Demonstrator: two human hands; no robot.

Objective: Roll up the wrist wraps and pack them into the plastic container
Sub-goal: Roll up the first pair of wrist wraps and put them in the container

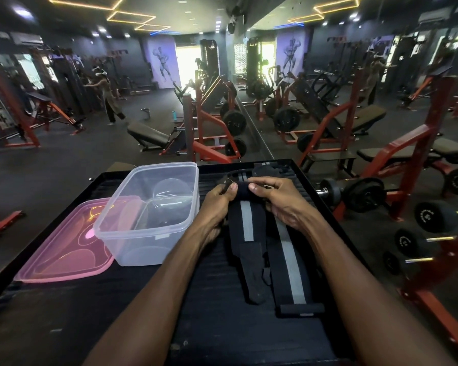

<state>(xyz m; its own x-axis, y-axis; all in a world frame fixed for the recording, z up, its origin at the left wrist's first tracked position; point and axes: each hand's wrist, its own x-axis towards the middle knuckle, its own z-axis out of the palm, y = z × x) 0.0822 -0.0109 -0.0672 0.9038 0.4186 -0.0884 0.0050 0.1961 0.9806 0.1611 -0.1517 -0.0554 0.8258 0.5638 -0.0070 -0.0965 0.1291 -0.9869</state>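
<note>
Gym floor behind, black ribbed tabletop (64, 307) in front. Left hand (217, 202) and right hand (280, 199) both pinch the rolled end of a black wrist wrap with grey stripe (245, 220). Second striped wrap (288, 260) lies flat just beside it. Clear rectangular plastic container (148, 212) sits left, on a pink translucent lid (64, 254).

Two bare forearms come up from the bottom of the view, long and lean, no sleeves anywhere along them. The left hand (217, 204) carries no glove, ring, watch or band, and tendons show across its back. The right hand (283, 200) is bare too, its wrist uncovered, knuckles ridged, with short, pale, unpainted nails catching the light on thumb and fingertips.
</note>
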